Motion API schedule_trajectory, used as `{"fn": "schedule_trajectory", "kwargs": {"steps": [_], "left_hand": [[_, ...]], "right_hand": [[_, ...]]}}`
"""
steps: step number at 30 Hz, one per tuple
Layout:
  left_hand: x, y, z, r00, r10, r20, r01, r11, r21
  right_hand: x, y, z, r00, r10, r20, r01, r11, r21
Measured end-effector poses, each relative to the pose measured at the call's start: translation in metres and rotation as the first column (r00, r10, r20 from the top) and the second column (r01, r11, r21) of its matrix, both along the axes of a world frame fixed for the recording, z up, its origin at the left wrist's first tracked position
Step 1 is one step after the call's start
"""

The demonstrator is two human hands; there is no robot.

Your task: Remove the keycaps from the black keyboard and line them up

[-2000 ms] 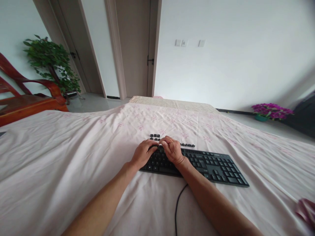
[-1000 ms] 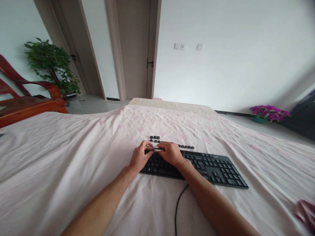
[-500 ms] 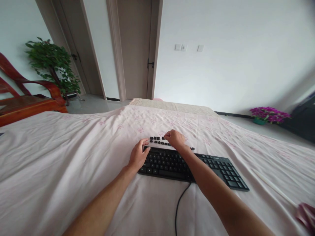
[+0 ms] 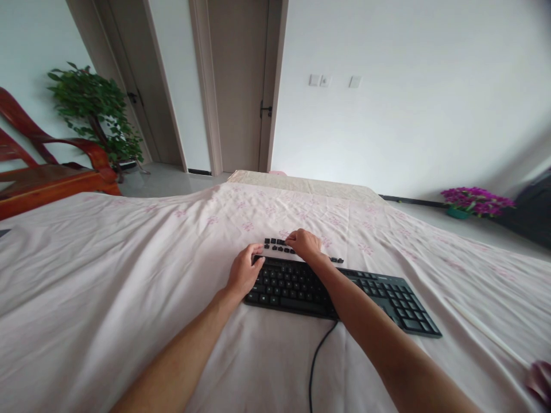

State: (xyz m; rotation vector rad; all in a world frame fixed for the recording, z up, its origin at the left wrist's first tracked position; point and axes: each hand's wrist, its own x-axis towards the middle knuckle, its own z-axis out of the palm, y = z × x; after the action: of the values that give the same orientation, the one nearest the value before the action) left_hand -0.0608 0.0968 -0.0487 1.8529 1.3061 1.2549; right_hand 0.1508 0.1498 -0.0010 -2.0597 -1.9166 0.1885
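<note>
A black keyboard (image 4: 301, 306) lies on the cloth in front of me, several of its top-row keys hidden by my arm. My left hand (image 4: 246, 268) is at its upper left corner, thumb on the top and fingers past the back edge. Behind the keyboard, loose black keycaps (image 4: 273, 241) stand in two short rows on the cloth. My right hand (image 4: 305, 244) pinches a small black keycap (image 4: 283, 242) at the right end of the back row. Its wrist and forearm cross over the keyboard and cover part of the front row.
Two more keycaps (image 4: 337, 260) lie just behind the keyboard, right of my wrist. A black cable (image 4: 316, 358) runs toward me. A thin pale stick (image 4: 486, 330) with a pink end (image 4: 539, 378) lies on the wrinkled cloth (image 4: 172, 252) at right.
My right hand has shifted slightly left with the keycap, closing the gap to the back row. My left hand stays at the keyboard's corner. The whole view has moved slightly.
</note>
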Motion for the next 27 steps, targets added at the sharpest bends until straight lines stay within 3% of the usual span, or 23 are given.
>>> {"fn": "schedule_trajectory", "kwargs": {"steps": [9, 12, 15, 16, 20, 27], "left_hand": [[0.000, -0.001, 0.002, 1.000, -0.024, 0.015, 0.024, 1.000, -0.002], [0.001, -0.002, 0.005, 1.000, -0.028, 0.008, 0.028, 1.000, -0.002], [0.001, -0.003, 0.008, 0.999, -0.018, -0.034, 0.019, 0.999, 0.029], [0.001, -0.004, 0.010, 0.998, -0.013, -0.059, 0.016, 0.999, 0.051], [0.002, -0.011, 0.020, 0.983, -0.017, -0.185, 0.050, 0.984, 0.173], [0.016, -0.025, 0.036, 0.964, -0.060, -0.260, 0.117, 0.970, 0.211]], "right_hand": [[0.003, -0.006, 0.010, 1.000, 0.025, -0.012, -0.024, 0.998, 0.058], [0.003, -0.017, 0.029, 0.980, 0.179, -0.089, -0.165, 0.976, 0.145], [0.000, -0.037, 0.051, 0.900, 0.419, -0.119, -0.384, 0.892, 0.237], [-0.001, -0.045, 0.056, 0.893, 0.436, -0.115, -0.399, 0.883, 0.247], [-0.005, -0.067, 0.058, 0.863, 0.446, -0.238, -0.383, 0.884, 0.269], [-0.002, -0.082, 0.043, 0.808, 0.359, -0.467, -0.356, 0.929, 0.099]]}}
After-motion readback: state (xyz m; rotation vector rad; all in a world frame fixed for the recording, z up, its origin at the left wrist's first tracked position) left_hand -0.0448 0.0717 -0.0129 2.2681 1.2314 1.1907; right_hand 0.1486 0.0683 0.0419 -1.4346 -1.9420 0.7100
